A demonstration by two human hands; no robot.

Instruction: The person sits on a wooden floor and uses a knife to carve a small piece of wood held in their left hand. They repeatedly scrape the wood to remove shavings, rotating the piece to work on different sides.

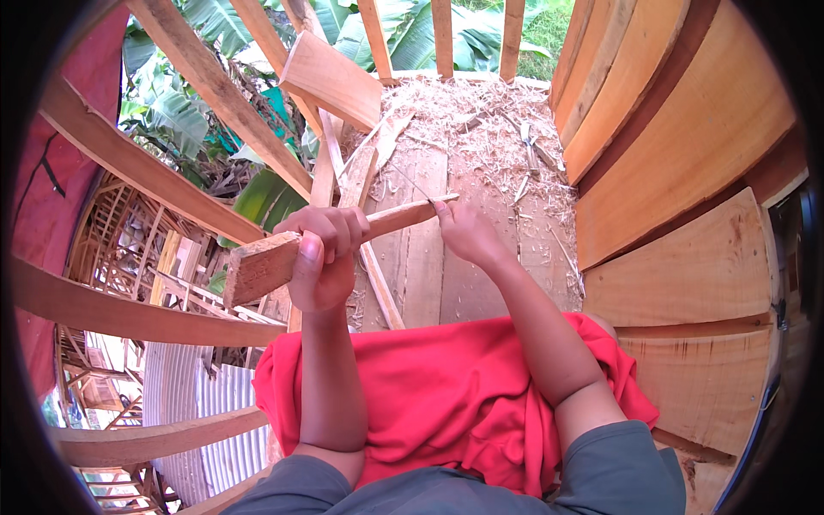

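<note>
My left hand (326, 253) is wrapped round a tapering piece of wood (390, 221), near its thick, rough-cut end. The wood slants up to the right, narrowing to a tip beside my right hand (468, 232). The fingers of that hand are closed at the tip, on a thin, dark, blade-like tool (414, 184) that points away to the upper left. My fingers hide its handle. A red cloth (455, 378) covers my lap below both hands.
Wood shavings (481, 112) litter the plank floor (421, 283) ahead. A slim hand tool (525, 133) lies among them. Slatted rails (146, 322) stand on my left, with a wooden block (333, 79) beyond my left hand. A plank wall (687, 137) closes the right side.
</note>
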